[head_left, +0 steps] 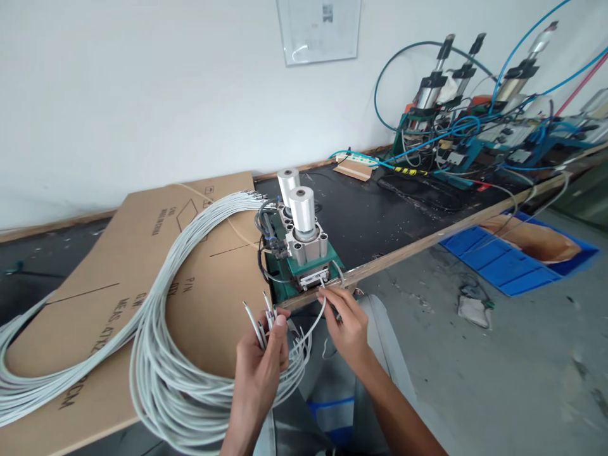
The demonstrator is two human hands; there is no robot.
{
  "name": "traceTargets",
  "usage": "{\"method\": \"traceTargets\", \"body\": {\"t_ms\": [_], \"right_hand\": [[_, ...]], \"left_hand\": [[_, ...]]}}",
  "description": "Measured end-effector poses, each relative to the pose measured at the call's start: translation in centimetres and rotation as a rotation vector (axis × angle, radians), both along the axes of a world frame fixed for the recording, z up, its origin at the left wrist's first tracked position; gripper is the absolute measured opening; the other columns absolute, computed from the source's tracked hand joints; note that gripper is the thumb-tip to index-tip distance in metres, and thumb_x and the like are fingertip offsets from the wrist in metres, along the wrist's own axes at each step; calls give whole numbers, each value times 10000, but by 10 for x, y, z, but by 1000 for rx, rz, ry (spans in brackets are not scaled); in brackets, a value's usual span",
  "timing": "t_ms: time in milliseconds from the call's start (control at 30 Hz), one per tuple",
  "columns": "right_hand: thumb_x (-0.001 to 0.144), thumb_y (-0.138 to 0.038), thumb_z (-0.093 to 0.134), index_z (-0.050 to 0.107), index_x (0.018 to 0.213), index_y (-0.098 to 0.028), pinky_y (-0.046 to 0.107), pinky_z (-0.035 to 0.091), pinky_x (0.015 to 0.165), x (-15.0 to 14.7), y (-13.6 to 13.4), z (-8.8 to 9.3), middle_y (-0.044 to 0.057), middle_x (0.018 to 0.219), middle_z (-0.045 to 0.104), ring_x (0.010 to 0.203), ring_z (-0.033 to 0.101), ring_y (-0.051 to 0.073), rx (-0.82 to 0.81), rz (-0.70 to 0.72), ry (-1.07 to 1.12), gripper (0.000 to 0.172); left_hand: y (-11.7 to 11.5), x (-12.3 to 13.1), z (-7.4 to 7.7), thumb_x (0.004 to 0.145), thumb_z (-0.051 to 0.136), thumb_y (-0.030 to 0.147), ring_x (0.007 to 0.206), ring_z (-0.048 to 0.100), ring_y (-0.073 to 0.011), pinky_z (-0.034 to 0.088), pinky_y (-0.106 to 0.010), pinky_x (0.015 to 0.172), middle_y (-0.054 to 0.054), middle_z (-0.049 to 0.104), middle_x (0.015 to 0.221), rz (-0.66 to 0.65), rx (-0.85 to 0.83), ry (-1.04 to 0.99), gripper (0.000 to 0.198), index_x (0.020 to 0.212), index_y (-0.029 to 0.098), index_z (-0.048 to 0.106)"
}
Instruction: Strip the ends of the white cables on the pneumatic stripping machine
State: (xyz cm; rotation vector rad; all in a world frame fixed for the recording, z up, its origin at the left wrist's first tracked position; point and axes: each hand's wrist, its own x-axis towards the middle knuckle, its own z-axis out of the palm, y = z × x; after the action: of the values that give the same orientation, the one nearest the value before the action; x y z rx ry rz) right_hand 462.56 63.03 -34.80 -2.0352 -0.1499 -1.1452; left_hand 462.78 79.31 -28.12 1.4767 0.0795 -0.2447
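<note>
My left hand (260,362) is closed around several white cable ends that stick up between its fingers. They belong to a big bundle of white cables (156,354) looping across a flattened cardboard box (142,253). My right hand (346,320) pinches one white cable (317,316) and holds its tip at the front slot of a small green pneumatic press (304,253) with two silver cylinders, standing at the bench edge.
The black bench top (380,215) runs right along a wooden edge. Further pneumatic machines with blue hoses (456,120) stand at the far right, with a power strip (358,158) near them. A blue crate (513,253) lies on the concrete floor. A framed sheet (318,28) hangs on the wall.
</note>
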Motion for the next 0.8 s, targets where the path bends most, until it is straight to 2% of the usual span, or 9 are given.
{"method": "traceTargets", "body": {"t_ms": [267, 567, 800], "right_hand": [[1006, -65, 519, 703, 1256, -234, 315, 619, 890, 8, 0, -3, 91, 1052, 734, 989, 733, 200, 19, 37, 23, 353], [999, -64, 532, 727, 1200, -212, 303, 609, 881, 6, 1, 2, 90, 1028, 743, 962, 733, 194, 20, 9, 39, 316], [1000, -73, 548, 722, 1188, -212, 304, 610, 862, 8, 0, 1, 89, 1027, 741, 952, 731, 191, 14, 1, 40, 292]], "left_hand": [[1, 1, -2, 795, 718, 683, 472, 203, -57, 193, -178, 417, 113, 265, 572, -14, -8, 28, 575, 993, 149, 636], [1, -2, -4, 778, 720, 719, 474, 212, -57, 200, -174, 423, 119, 260, 570, -32, -21, 40, 628, 996, 139, 622], [1, -2, -4, 774, 772, 653, 469, 223, -48, 217, -158, 422, 115, 294, 565, -33, -70, 18, 558, 959, 147, 628]]}}
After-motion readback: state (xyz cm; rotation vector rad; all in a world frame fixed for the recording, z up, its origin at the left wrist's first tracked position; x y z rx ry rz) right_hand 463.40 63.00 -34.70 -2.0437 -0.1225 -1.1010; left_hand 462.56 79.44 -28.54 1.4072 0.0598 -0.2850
